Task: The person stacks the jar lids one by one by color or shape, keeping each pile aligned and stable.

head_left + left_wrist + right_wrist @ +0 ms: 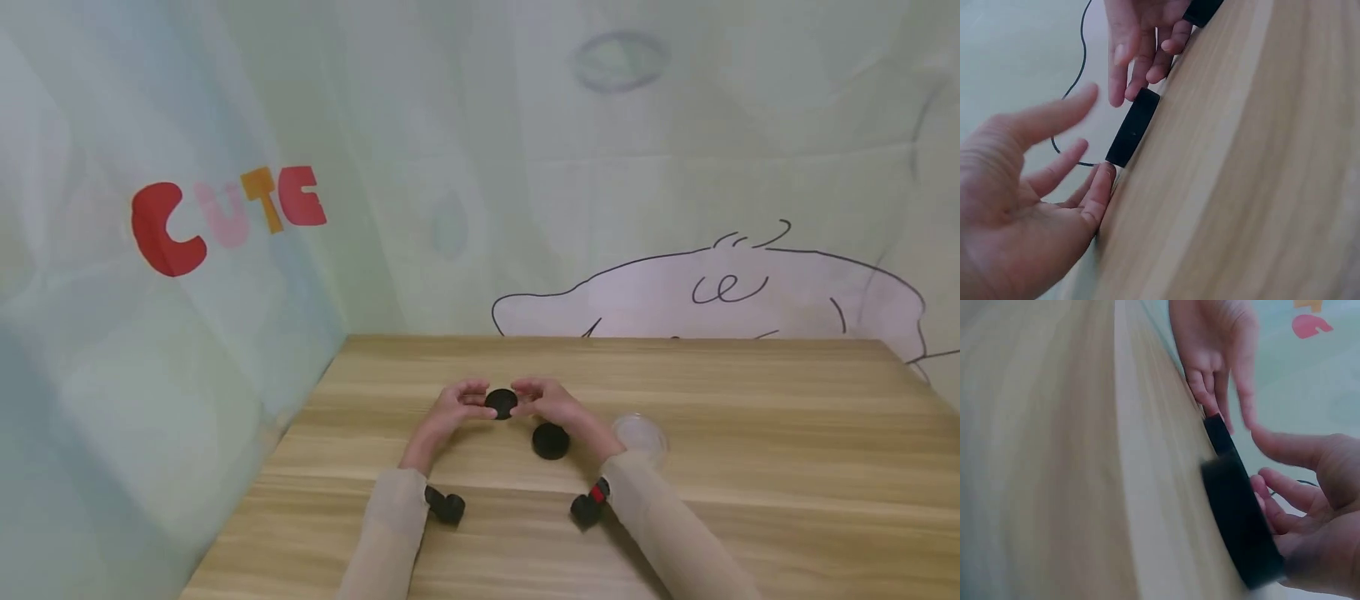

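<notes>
A flat, round black disc [501, 404] lies on the table between my two hands. My left hand [453, 408] is at its left side, and in the left wrist view the fingertips meet the rim of the disc [1134, 127] while the thumb stands away. On the other side is my right hand [551, 402], its fingers loosely extended close to the rim; contact there is hard to tell. A second black disc [551, 442] lies nearer to me, below the right hand; in the right wrist view this disc [1241, 525] partly covers the first.
A clear round dish or lid [640, 437] lies right of the right forearm, partly behind the sleeve. The wooden table [420, 358] meets a printed cloth backdrop [420, 167] at its far and left edges. Small black cameras [450, 508] are strapped to both wrists.
</notes>
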`<state>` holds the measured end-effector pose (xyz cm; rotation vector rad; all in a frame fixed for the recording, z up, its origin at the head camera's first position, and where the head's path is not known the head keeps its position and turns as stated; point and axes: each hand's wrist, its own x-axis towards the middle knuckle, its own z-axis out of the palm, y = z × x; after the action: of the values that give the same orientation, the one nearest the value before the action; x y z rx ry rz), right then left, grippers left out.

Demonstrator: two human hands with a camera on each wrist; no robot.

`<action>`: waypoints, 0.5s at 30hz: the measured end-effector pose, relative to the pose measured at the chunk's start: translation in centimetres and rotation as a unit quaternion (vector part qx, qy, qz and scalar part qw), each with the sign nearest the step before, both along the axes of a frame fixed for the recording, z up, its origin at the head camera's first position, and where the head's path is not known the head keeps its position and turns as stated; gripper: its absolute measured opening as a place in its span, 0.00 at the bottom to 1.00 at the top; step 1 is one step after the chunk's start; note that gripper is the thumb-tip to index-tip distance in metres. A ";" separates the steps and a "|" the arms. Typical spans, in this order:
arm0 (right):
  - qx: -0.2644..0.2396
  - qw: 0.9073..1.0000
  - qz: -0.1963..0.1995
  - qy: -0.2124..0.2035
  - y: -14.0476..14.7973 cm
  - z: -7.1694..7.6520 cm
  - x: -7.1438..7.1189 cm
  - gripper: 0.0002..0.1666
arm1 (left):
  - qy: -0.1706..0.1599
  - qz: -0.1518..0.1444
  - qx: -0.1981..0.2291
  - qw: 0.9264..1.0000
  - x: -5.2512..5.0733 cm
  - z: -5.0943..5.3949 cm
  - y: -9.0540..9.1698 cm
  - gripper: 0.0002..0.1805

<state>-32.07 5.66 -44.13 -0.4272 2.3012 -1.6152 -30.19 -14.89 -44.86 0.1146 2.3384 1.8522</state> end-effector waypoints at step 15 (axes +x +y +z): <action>0.010 1.000 -0.018 0.001 0.2 -0.9 -0.7 0.32 | 0.053 0.047 -0.082 0.994 0.3 -1.2 1.3 0.27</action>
<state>-32.76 5.82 -45.06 -0.3854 2.3366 -1.6078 -29.89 -13.54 -46.07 0.0850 2.6005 1.7240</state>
